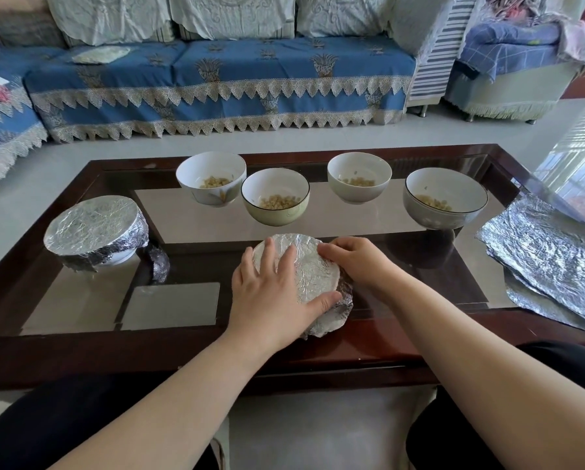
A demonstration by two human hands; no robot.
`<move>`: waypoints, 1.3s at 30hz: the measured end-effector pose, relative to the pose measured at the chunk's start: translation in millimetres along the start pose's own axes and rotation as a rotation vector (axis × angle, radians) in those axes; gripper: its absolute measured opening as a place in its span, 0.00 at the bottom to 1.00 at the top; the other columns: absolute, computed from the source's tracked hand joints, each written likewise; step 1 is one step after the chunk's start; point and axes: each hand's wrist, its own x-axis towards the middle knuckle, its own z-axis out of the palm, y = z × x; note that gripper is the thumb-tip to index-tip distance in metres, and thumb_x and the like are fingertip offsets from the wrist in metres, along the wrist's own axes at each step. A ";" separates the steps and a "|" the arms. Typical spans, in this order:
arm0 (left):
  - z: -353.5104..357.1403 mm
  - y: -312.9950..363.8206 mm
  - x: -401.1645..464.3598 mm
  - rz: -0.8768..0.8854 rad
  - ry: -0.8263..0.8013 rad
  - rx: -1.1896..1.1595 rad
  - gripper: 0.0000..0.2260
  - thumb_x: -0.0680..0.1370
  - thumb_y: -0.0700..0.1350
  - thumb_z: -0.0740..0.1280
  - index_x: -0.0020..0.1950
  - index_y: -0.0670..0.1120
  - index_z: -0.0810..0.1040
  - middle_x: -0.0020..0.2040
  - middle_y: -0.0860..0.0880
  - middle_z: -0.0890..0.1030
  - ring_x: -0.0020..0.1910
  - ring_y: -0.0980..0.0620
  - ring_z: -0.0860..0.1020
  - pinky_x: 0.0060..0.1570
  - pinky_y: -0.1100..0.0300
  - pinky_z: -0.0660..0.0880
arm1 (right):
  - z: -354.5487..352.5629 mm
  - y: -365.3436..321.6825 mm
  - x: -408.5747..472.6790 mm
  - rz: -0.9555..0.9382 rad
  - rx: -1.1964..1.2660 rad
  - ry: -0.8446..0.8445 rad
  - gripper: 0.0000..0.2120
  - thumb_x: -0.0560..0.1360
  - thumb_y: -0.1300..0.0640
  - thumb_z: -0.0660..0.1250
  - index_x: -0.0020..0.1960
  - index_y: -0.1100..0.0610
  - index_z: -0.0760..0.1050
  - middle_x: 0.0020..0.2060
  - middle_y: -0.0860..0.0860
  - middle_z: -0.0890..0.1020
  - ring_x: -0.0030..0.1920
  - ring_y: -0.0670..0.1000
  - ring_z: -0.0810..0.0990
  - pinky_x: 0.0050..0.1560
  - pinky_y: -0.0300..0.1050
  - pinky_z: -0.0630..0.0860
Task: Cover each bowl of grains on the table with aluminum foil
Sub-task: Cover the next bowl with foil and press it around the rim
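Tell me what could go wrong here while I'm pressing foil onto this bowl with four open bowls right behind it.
The left hand lies flat on the foil-covered bowl and the thin foil could tear or dent inward. The bowl sits near the table's front edge, so a push toward you might slide it off. Reaching for the spare foil sheets could knock the rightmost open bowl.

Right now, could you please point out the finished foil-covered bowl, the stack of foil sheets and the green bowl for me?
Foil-covered bowl (94,218), head view, on the middle of its foil top.
Foil sheets (549,252), head view, on the top sheet's crinkled face.
Green bowl (274,215), head view, on its outer wall.
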 end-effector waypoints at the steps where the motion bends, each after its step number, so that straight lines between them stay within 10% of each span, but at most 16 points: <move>1: -1.3 -2.2 -1.1 0.000 0.003 0.030 0.51 0.66 0.81 0.47 0.81 0.54 0.44 0.82 0.47 0.42 0.79 0.40 0.44 0.76 0.44 0.47 | -0.1 -0.5 -0.4 -0.005 -0.019 0.001 0.15 0.76 0.46 0.69 0.45 0.58 0.82 0.32 0.50 0.78 0.33 0.48 0.73 0.38 0.43 0.69; 8: -7.0 -8.2 11.5 0.130 -0.034 0.129 0.52 0.65 0.81 0.45 0.80 0.54 0.37 0.81 0.45 0.36 0.78 0.42 0.34 0.75 0.41 0.38 | 0.8 -2.2 -6.3 -0.168 -0.332 0.064 0.22 0.81 0.47 0.60 0.31 0.55 0.65 0.24 0.47 0.66 0.26 0.47 0.63 0.30 0.45 0.59; 11: -6.4 -10.0 14.1 0.146 -0.065 0.098 0.50 0.67 0.80 0.48 0.81 0.55 0.38 0.81 0.47 0.39 0.79 0.44 0.38 0.76 0.44 0.41 | 3.4 -1.2 -10.4 -0.169 -0.300 0.103 0.16 0.82 0.46 0.59 0.42 0.55 0.75 0.33 0.48 0.75 0.34 0.47 0.72 0.36 0.45 0.66; 25: -2.9 -10.2 14.5 0.126 -0.037 0.100 0.51 0.64 0.81 0.45 0.81 0.56 0.42 0.81 0.48 0.40 0.79 0.45 0.41 0.75 0.45 0.46 | -0.1 17.9 -36.9 0.156 0.838 -0.300 0.15 0.78 0.60 0.64 0.63 0.59 0.78 0.54 0.58 0.83 0.50 0.55 0.83 0.49 0.49 0.81; 28: -2.1 -10.2 15.0 0.123 -0.038 0.103 0.51 0.64 0.81 0.46 0.81 0.56 0.42 0.82 0.48 0.40 0.79 0.45 0.41 0.75 0.45 0.46 | 5.9 22.7 -33.7 0.188 0.901 -0.256 0.15 0.75 0.58 0.66 0.60 0.60 0.81 0.57 0.61 0.81 0.55 0.59 0.81 0.62 0.58 0.74; 39: 1.0 -10.8 16.1 0.122 -0.011 0.097 0.53 0.60 0.81 0.40 0.80 0.57 0.43 0.82 0.48 0.42 0.79 0.45 0.42 0.75 0.44 0.47 | 25.2 21.9 -40.9 0.266 0.990 0.075 0.16 0.78 0.57 0.67 0.56 0.71 0.78 0.52 0.66 0.82 0.50 0.63 0.82 0.57 0.61 0.79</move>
